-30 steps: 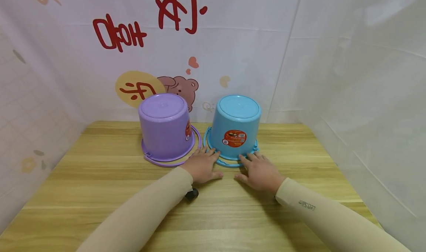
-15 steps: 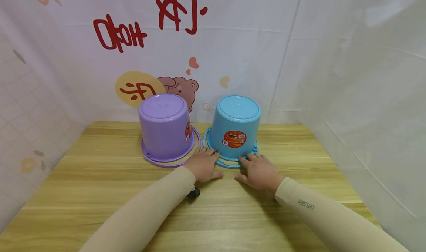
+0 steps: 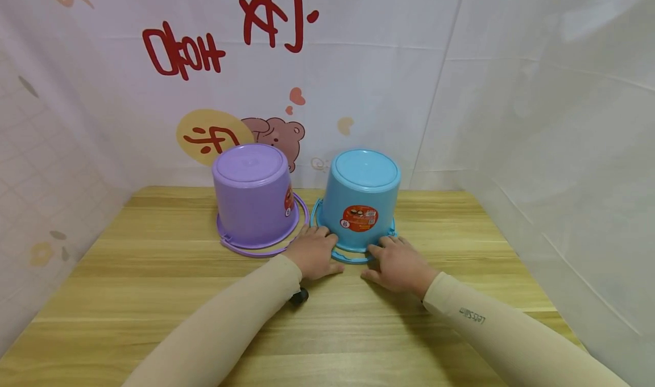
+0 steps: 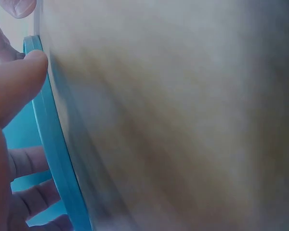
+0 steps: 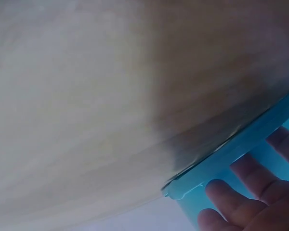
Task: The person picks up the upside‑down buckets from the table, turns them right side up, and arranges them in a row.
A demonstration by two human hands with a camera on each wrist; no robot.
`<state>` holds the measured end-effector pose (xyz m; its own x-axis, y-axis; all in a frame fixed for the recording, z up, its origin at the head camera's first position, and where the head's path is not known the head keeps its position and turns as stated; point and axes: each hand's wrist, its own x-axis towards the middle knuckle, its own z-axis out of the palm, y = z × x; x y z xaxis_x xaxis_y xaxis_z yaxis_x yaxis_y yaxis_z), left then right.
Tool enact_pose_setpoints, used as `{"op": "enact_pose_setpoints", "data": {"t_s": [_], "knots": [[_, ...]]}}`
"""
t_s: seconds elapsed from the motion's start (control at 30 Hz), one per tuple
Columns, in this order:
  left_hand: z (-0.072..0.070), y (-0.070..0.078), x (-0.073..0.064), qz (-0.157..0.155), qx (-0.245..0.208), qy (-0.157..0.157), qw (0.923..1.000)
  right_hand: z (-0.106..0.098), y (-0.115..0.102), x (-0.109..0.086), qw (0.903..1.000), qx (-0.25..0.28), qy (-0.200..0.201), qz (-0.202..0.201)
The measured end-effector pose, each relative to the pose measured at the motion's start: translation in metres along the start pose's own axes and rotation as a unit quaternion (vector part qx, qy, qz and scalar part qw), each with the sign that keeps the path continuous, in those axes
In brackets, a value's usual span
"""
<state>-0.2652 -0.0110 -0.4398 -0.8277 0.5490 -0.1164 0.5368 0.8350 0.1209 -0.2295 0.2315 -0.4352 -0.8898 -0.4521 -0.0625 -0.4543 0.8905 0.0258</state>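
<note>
Well, at the left a purple bucket is sitting upside down on the wooden table, its handle curving round its near and right sides. Just beside that handle, the left hand is touching the blue bucket near its rim, fingers apart and thumb pointing inward. That blue one is also resting bottom-up, its red sticker facing the person. At its near right, the right hand is resting spread, loosely bent fingers along the rim.
</note>
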Motion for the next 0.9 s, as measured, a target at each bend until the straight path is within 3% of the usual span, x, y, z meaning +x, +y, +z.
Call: {"op": "enact_pose_setpoints", "data": {"t_s": [0.5,0.73,0.9], "knots": [[-0.0025,-0.0009,-0.0027,0.013,-0.001,0.041,0.9991,0.0000,0.0002,0.0004,0.9980,-0.008,0.054,-0.034],[-0.0028,-0.0021,-0.0009,0.023,0.012,0.104,0.9942,-0.0018,0.0029,0.0005,0.9957,-0.002,0.087,-0.031],[-0.0037,-0.0029,-0.0003,0.026,-0.008,0.137,0.9902,-0.0067,0.0033,0.0010,0.9931,-0.003,0.114,-0.029]]}}
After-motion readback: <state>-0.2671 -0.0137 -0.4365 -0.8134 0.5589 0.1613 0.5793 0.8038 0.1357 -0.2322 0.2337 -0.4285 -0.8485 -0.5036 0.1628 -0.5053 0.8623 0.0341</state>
